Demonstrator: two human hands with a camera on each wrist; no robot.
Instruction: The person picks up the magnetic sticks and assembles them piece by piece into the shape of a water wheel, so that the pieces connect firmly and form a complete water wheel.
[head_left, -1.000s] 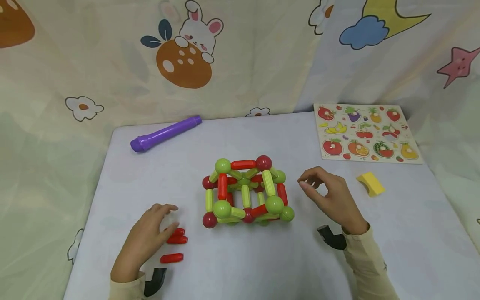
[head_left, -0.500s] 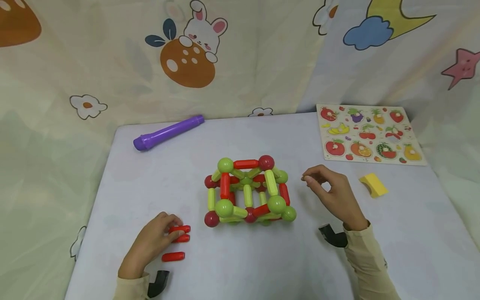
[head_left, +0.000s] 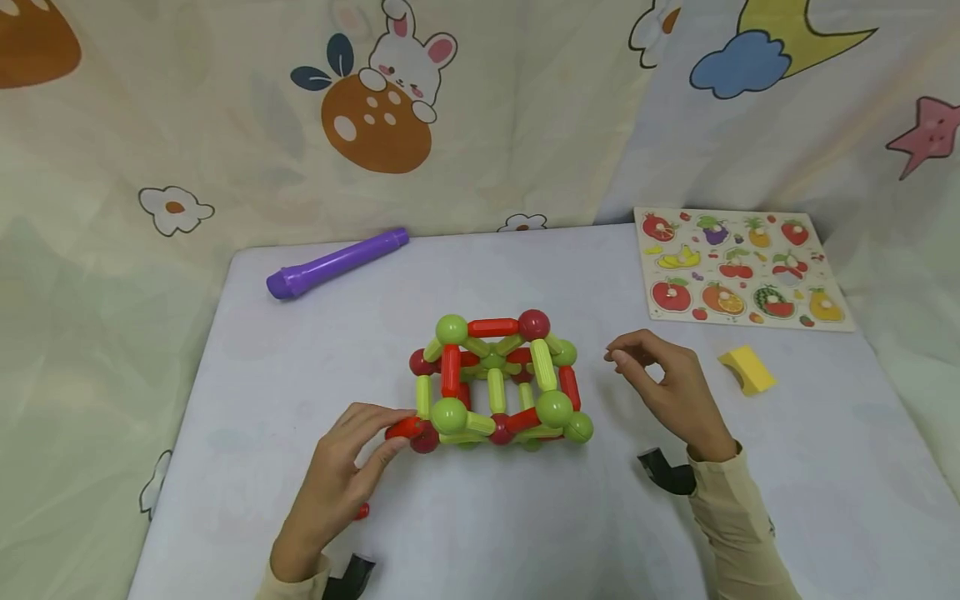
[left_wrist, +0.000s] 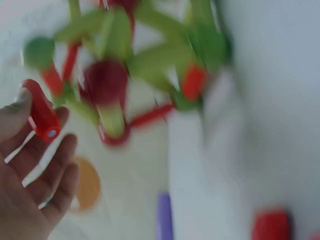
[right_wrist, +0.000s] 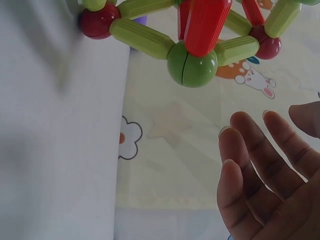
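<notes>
A frame of red and green sticks joined by balls, a magnetic building structure (head_left: 497, 392), stands mid-table. My left hand (head_left: 330, 475) pinches a red stick (head_left: 403, 428) between thumb and fingers. In the head view its end meets or overlaps the dark red ball (head_left: 424, 438) at the near left corner; whether they touch I cannot tell. In the left wrist view the red stick (left_wrist: 42, 112) shows a small silvery dot at its end. To the right of the structure hovers my right hand (head_left: 671, 383), holding nothing, fingers loosely bent.
Another red stick (head_left: 362, 511) lies mostly hidden behind the left hand. A purple toy microphone (head_left: 337, 263) lies at the back left. At the back right are a fruit puzzle board (head_left: 742, 312) and a yellow arch block (head_left: 747, 370). A patterned cloth (head_left: 525, 125) hangs behind the table.
My left hand has picked up a red stick from the group at the front left and carried it up and right to the structure. The right hand has barely moved.
</notes>
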